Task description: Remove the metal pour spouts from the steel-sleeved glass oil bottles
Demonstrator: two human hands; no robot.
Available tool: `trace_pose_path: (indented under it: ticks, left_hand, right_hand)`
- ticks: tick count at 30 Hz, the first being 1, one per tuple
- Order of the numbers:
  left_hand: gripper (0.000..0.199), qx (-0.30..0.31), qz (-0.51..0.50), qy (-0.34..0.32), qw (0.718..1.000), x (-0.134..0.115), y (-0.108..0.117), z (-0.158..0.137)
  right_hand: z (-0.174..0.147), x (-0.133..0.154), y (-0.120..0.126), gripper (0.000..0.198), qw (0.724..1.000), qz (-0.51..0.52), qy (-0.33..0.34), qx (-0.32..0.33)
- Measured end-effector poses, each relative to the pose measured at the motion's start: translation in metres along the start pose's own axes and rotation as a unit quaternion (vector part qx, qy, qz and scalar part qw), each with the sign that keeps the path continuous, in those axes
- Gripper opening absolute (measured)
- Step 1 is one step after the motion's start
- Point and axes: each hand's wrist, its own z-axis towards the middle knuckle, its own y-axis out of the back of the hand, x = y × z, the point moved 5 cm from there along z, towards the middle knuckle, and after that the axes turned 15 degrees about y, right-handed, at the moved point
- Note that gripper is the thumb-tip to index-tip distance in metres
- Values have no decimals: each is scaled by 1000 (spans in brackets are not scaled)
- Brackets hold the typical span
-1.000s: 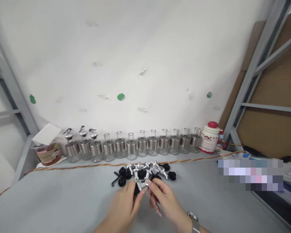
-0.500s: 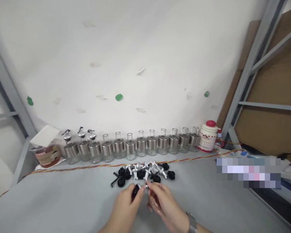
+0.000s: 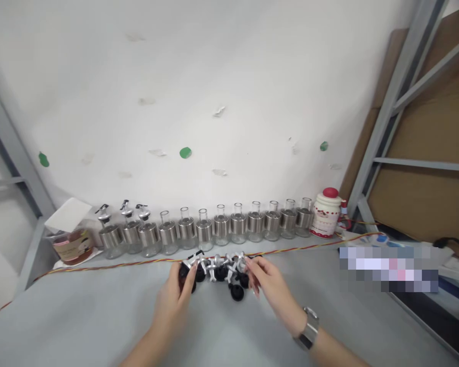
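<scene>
My left hand [image 3: 176,285] is closed round a bottle pourer [image 3: 191,262], whose silver spout and black lever stick out past the fingertips. It is at the left end of a pile of silver spouts [image 3: 216,265] and black stoppers [image 3: 236,292] on the table. At the pile's right end my right hand [image 3: 265,278], with a metal-banded watch on the wrist, has its fingertips pinched on a silver pourer spout [image 3: 242,262]. Part of that spout is covered by the fingers.
A row of glass bottles [image 3: 204,232] with metal sleeves stands along the wall; the three leftmost carry pourers. A tissue box [image 3: 72,247] is at the left, a white jar [image 3: 325,216] with a red lid at the right. A twisted wire [image 3: 137,263] runs across the table.
My hands have separated and moved forward to opposite ends of the pile. The left keeps a pourer, now showing a black lever. The right has reached a spout; a black stopper lies nearer me.
</scene>
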Motion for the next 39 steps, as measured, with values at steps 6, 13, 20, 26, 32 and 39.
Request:
trace_pose_path:
  ticks: [6, 13, 20, 26, 32, 39]
  left_hand:
    - [30, 49, 40, -28, 998, -5, -15, -12]
    - [24, 58, 94, -76, 991, -5, -18, -12]
    - [20, 142, 207, -237, 938, -16, -34, -35]
    - [18, 180, 158, -258, 936, -17, -38, -47]
    - [27, 159, -7, -143, 977, -9, -45, -48]
    - [37, 257, -207, 28, 944, -21, -48, -52]
  right_hand:
    - [8, -14, 11, 21, 989, -141, 51, 11]
    - [2, 1, 7, 36, 985, -151, 82, 29]
    - [-29, 19, -30, 33, 984, -38, 49, 168]
    - [-40, 7, -40, 40, 983, -28, -52, 172]
    - [-43, 6, -47, 40, 989, 23, -69, 132]
    - [-40, 23, -37, 36, 982, -134, 75, 107]
